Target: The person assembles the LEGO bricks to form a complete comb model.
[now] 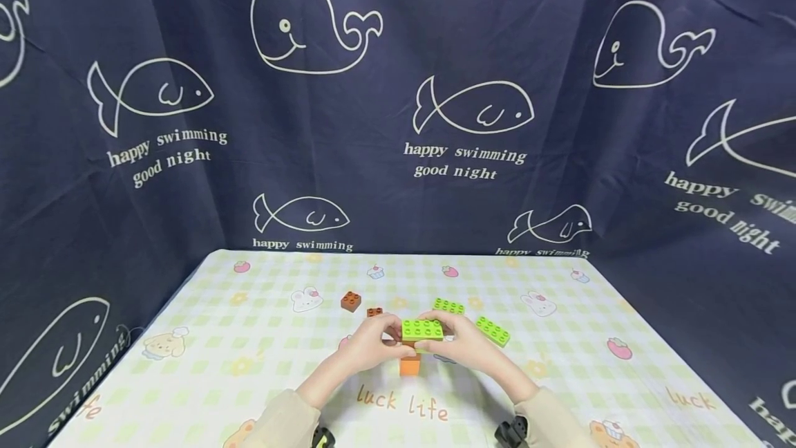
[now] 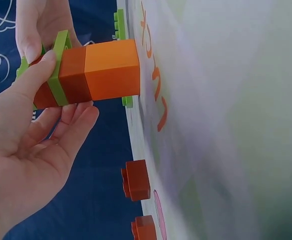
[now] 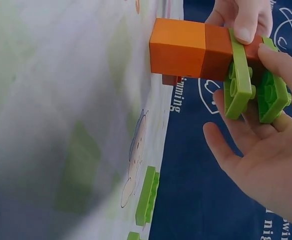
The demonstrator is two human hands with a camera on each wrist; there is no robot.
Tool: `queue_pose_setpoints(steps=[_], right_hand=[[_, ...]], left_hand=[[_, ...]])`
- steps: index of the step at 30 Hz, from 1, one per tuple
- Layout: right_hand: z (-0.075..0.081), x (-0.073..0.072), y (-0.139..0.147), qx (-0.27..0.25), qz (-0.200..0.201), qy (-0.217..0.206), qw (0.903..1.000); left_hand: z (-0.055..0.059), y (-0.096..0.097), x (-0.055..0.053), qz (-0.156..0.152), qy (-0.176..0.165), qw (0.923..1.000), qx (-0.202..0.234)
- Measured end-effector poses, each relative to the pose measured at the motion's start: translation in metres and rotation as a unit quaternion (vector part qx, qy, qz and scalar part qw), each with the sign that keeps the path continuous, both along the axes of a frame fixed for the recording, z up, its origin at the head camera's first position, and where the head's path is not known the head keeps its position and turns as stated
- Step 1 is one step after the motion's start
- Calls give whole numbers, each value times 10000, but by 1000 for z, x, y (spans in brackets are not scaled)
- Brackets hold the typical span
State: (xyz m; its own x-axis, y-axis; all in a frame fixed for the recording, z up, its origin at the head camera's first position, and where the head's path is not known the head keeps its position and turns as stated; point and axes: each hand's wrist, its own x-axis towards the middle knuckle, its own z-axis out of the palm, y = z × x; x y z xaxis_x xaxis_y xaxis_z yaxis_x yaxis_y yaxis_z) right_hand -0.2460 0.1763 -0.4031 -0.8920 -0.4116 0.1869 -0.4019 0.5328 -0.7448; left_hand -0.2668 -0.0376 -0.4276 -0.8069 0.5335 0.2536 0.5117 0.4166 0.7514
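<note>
Between the two hands a tower of toy building bricks stands upright on the table. At its base is an orange block point(image 2: 113, 70), topped by a brown brick point(image 2: 75, 75), a flat green brick point(image 3: 238, 82), another brown brick and an upper flat green brick point(image 1: 423, 330). My left hand point(image 1: 373, 343) grips the tower from the left, its thumb against the lower green brick. From the right, my right hand point(image 1: 461, 341) pinches the upper green brick, with the thumb near the upper brown brick. The green bricks stick out to the right beyond the brown ones.
Two loose brown bricks, the farther one point(image 1: 351, 301) and the nearer one point(image 1: 374, 312), lie behind the left hand. Two flat green bricks, one behind point(image 1: 449, 305) and one beside point(image 1: 493, 330) the right hand, rest on the patterned tablecloth point(image 1: 249, 379). A dark blue curtain point(image 1: 385, 123) surrounds the table.
</note>
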Motion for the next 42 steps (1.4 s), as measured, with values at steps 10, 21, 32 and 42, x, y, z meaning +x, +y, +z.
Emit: queue_pose_setpoints(steps=[10, 21, 32, 42], right_hand=[[-7, -1, -1, -79, -219, -3, 9997], [-2, 2, -3, -40, -125, 34, 9999], [-7, -6, 0, 128, -170, 187, 9996], [-9, -5, 0, -187, -196, -84, 9996]], left_hand=[[-1, 0, -1, -3, -44, 9999, -128], [6, -17, -7, 19, -195, 9998, 28], [4, -29, -21, 146, 98, 9998, 7], [4, -31, -31, 545, 464, 9974, -78]])
